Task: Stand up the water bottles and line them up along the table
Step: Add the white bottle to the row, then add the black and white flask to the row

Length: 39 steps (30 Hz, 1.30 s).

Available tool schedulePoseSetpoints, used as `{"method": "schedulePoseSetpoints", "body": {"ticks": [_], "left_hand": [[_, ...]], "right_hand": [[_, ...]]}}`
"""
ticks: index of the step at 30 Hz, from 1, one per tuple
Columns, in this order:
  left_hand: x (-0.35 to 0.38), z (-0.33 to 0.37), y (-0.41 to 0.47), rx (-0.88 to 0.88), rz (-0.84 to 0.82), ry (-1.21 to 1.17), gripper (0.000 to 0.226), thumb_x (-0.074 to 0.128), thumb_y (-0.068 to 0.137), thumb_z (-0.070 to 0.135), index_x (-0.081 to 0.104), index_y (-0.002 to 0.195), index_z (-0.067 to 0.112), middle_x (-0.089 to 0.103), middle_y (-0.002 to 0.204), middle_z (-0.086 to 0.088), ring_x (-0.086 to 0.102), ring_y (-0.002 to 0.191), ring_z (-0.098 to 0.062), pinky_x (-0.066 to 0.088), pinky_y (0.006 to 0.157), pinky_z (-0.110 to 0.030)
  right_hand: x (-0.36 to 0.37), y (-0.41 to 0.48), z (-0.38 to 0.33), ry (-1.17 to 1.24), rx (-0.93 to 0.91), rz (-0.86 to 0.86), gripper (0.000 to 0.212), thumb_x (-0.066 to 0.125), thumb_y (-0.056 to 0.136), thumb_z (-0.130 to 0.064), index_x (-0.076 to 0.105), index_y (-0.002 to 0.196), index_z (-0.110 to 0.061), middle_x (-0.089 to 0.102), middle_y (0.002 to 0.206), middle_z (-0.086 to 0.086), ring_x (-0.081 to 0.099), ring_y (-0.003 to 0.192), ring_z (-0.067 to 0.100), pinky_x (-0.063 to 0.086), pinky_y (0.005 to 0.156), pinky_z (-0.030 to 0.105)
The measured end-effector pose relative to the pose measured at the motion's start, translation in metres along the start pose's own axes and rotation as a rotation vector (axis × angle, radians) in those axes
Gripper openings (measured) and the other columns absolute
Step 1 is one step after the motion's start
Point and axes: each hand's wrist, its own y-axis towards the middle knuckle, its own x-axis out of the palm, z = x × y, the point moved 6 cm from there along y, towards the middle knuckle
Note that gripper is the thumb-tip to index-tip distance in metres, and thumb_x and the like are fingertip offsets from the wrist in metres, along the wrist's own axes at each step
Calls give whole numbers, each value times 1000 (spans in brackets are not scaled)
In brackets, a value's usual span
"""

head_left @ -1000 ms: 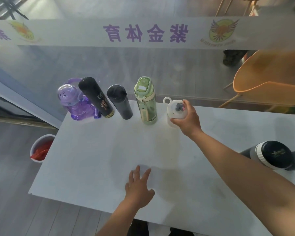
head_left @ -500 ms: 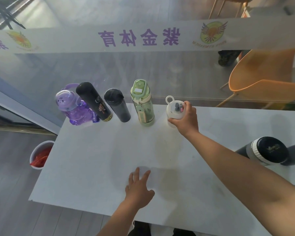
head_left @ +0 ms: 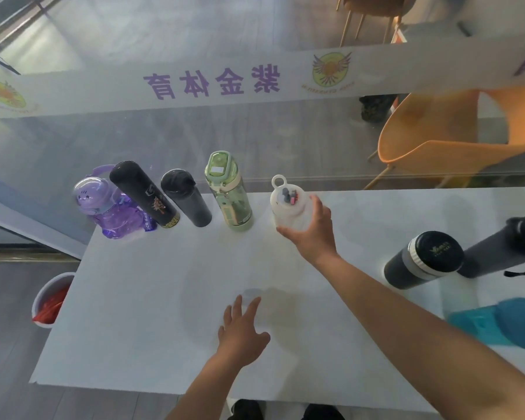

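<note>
Five bottles line the table's [head_left: 152, 298] far edge. As a second ago, the white bottle [head_left: 287, 207] stands just right of the green bottle [head_left: 229, 192], and the right hand [head_left: 312, 234] still grips its side, fingers curled round it. Left of the green bottle stand a short black bottle [head_left: 185, 198], a tall black bottle [head_left: 144, 194] and a purple bottle [head_left: 109, 207]. Well to its right are a dark flask [head_left: 423, 260], a grey bottle [head_left: 497, 253] and a teal bottle [head_left: 503, 322], which is newly in view. Nearer than the green bottle, the left hand [head_left: 241, 331] lies flat on the table, fingers spread.

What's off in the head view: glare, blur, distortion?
Head view: wide-angle distortion leans the tall black bottle outward; hazy glare washes the glass partition; the teal object at the right edge is blurred; right hand on the white bottle is sharp.
</note>
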Motion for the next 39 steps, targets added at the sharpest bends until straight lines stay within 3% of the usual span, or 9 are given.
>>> {"method": "schedulePoseSetpoints", "body": {"ticks": [5,9,12,15,19,22,27,31,39], "left_hand": [[-4,31,4,80,27,11,82,57,88,35,8,154,40,-6,165,3,-4,151,-26,19,120,-48],[-5,65,10,161,52,5,85,60,86,33,9,154,40,0,165,3,1,151,-25,22,119,-48],[1,94,14,215,48,38,86,60,86,33,8,154,39,1,165,2,2,151,-25,23,118,-48],[12,118,16,246,38,108,88,60,86,33,4,154,39,-2,165,0,2,151,-27,25,117,-48],[23,133,22,229,35,205,90,59,88,34,-2,154,40,-11,164,0,-5,151,-29,21,118,-53],[29,135,22,182,37,213,89,57,90,33,-5,153,42,-19,163,3,-11,151,-27,15,118,-57],[31,118,23,92,58,202,90,57,90,37,-8,151,47,-25,161,6,-15,150,-27,17,115,-63],[30,100,24,20,68,213,89,57,89,49,-7,151,47,-23,162,7,-14,151,-28,23,111,-63],[37,82,30,-10,58,260,89,55,87,58,-6,151,49,-19,163,8,-10,151,-28,32,110,-56]], "right_hand": [[-59,-84,4,44,-127,60,73,76,76,-39,39,139,-25,41,137,-6,40,125,11,38,107,32],[-125,-129,17,-16,-213,253,56,72,81,-40,47,130,-30,45,129,-19,40,120,-3,40,106,29],[-172,-146,27,-65,-262,457,59,70,80,-40,47,131,-25,50,135,-1,44,122,11,37,105,21],[-199,-142,49,-115,-185,576,79,76,76,-36,38,142,-15,39,146,13,36,133,24,18,107,6],[-195,-120,85,-16,-41,519,106,86,69,-27,17,150,-30,23,156,6,29,141,22,28,107,23],[-185,-100,107,70,-2,419,110,86,69,-26,12,150,-34,24,155,1,30,141,18,30,104,20],[-180,-82,119,76,-36,397,97,83,72,-17,23,147,-30,36,144,2,35,131,6,37,101,14],[-181,-65,117,31,-65,346,91,83,73,-17,29,145,-29,41,139,2,35,118,-2,30,87,-2],[-146,0,72,138,-179,156,91,85,69,-21,33,143,-34,45,134,-6,42,116,0,38,98,18]]}}
